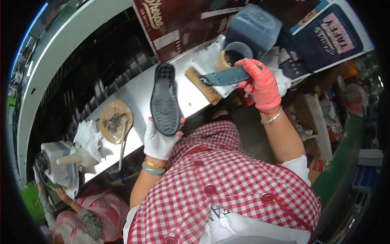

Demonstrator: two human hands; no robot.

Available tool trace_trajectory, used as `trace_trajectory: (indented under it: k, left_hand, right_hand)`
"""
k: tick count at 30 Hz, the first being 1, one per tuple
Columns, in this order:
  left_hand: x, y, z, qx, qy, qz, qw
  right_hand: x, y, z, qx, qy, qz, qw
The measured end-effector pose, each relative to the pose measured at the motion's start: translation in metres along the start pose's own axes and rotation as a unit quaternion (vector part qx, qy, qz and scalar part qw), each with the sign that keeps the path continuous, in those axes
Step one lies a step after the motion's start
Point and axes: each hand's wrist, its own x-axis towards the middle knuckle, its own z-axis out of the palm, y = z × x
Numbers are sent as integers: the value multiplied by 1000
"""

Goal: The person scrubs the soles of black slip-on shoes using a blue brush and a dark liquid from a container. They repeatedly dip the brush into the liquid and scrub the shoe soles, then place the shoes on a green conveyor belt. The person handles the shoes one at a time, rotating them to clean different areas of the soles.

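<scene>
My left hand [158, 140], in a white glove, grips the heel or toe end of a black shoe sole [164, 101] from below, fingers at its edges. The sole stands lengthwise over the metal work surface [138, 87], its ribbed, recessed side facing me. My right hand [262, 85], in a reddish-pink glove, pinches one end of a flat dark green strip with a ridged face [227, 76]. That strip points left toward the sole, apart from it. Just under its far end lies a tan wooden block [203, 86] on the surface.
A clear plastic cup [239, 51] and a translucent bin [256, 24] stand at the back. To the left lie a round tan board with dark paste [115, 122], a stick [122, 142] and white tissue [87, 136]. Another person [93, 211] is at lower left.
</scene>
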Motion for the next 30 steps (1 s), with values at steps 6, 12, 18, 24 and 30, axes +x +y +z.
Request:
trace_trajectory:
  k: [6,12,18,24,30]
  left_hand:
    - [-7,1,14,9,-65,13,998]
    - [-15,-5,29,29,-68,25,997]
    - [-17,-11,34,84,-68,30,994]
    - [-18,-14,29,126,-73,18,989]
    - [-25,-13,28,181,-71,11,981]
  right_hand:
    - [-40,5,78,64,-126,59,988]
    - [-48,10,97,52,-140,58,987]
    - [-51,14,97,55,-130,46,989]
    - [-41,12,95,46,-85,-19,995]
    - [-29,2,95,75,-64,-36,994]
